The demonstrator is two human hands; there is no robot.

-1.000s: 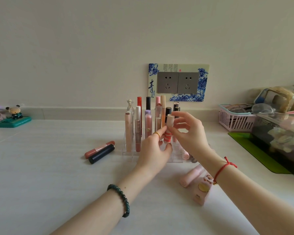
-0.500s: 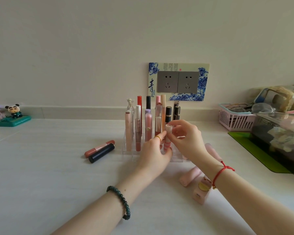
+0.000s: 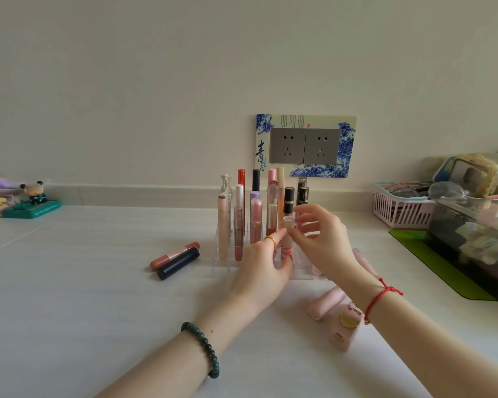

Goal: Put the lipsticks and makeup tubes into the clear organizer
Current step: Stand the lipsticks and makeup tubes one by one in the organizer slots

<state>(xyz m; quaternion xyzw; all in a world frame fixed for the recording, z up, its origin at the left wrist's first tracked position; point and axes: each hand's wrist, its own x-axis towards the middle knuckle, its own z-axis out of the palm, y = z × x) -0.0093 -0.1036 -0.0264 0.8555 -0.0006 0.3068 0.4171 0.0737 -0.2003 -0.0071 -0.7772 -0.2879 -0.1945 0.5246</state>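
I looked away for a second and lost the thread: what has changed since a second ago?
The right hand has lowered the small pink tube down into a front slot of the clear organizer, fingertips still on its cap. The left hand stayed against the organizer. The two lipsticks lying to its left did not move.

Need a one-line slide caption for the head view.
Both hands, left hand and right hand, seat a pink tube in the clear organizer.

A clear plastic organizer filled with upright tubes is set mid-counter before a wall socket plate. Two capped lipsticks are laid left of it; a pink slatted basket is placed far right.
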